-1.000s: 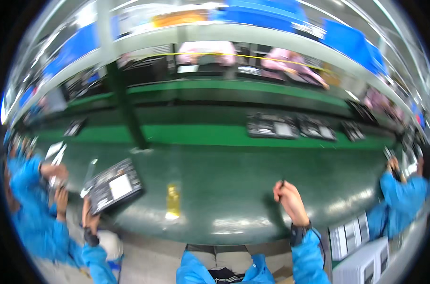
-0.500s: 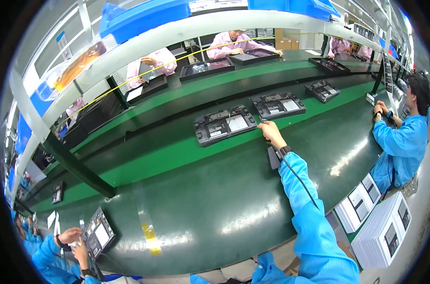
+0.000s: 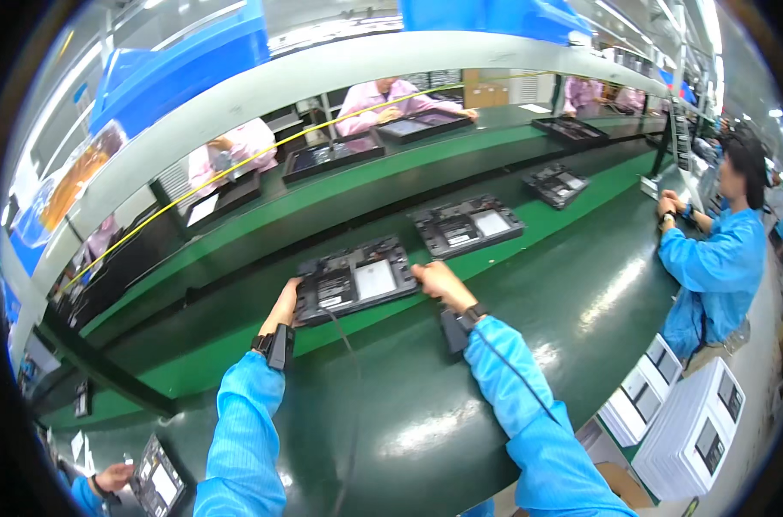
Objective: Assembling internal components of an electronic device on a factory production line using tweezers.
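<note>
Both my hands hold a black, opened electronic device (image 3: 340, 297) by its two short sides. Exposed circuit boards and a silver-white rectangle show on its upper face, and it sits tilted over the green belt. My left hand (image 3: 280, 308) is closed on the left edge, its fingers partly hidden behind the frame. At the opposite edge my right hand (image 3: 441, 284) grips near the corner, thumb and fingers together. A similar opened device (image 3: 473, 226) lies on the belt just beyond, and a smaller-looking one (image 3: 557, 185) lies farther right. Dark boxes with cables are strapped to both my wrists.
A metal shelf rail (image 3: 323, 69) with blue bins (image 3: 185, 65) spans overhead; its dark post (image 3: 107, 366) stands left. Co-workers sit across the bench, at right (image 3: 710, 241) and at lower left with another device (image 3: 159, 478). Stacked white panels (image 3: 693, 435) stand at right.
My left hand has come into view and taken the near device's left edge. My right hand has moved onto its right edge. The device is now tilted and nearer me; the view has shifted.
</note>
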The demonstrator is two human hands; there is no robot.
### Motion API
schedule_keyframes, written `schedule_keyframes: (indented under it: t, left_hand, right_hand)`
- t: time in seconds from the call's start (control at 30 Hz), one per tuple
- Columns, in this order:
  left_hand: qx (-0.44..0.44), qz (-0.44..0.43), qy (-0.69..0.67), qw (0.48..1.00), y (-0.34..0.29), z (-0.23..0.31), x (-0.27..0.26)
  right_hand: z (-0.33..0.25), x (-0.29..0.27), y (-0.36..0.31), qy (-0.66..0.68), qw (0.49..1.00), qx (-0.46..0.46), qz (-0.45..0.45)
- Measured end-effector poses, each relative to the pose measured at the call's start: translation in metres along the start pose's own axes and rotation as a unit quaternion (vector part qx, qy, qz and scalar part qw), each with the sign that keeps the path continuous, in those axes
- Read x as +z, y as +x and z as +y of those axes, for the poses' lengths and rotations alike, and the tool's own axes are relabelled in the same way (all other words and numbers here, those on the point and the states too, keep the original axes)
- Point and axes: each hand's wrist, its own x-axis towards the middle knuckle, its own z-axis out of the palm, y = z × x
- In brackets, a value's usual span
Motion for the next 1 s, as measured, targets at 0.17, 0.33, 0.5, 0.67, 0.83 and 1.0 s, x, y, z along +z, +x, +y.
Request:
schedule_keyframes:
  t: [0.17,0.33,0.5,0.67,0.83,1.0]
  left_hand:
    - [-0.001,-0.066,-0.023,0.998,0.002,-0.028,-0.027]
    - [0.077,0.009,-0.106,0.991,-0.128,-0.038,-0.033]
    - [0.087,0.105,-0.093,0.986,-0.321,-0.1,-0.038]
    - [-0.017,0.193,0.038,0.98,-0.427,-0.179,-0.035]
    - [0.12,0.217,0.288,0.925,-0.444,-0.186,-0.051]
    - [0.296,0.222,0.475,0.798,-0.448,-0.146,-0.054]
  right_hand:
    - [-0.012,0.015,-0.031,0.092,0.996,-0.018,-0.01]
    - [-0.014,0.051,-0.12,-0.064,0.983,-0.147,0.085]
    - [-0.008,0.063,-0.275,-0.084,0.986,-0.145,0.006]
    - [0.014,0.084,-0.375,-0.11,0.99,-0.091,-0.022]
    - [0.006,0.088,-0.402,-0.309,0.928,-0.197,0.063]
    - [-0.028,0.067,-0.42,-0.259,0.91,-0.281,0.162]
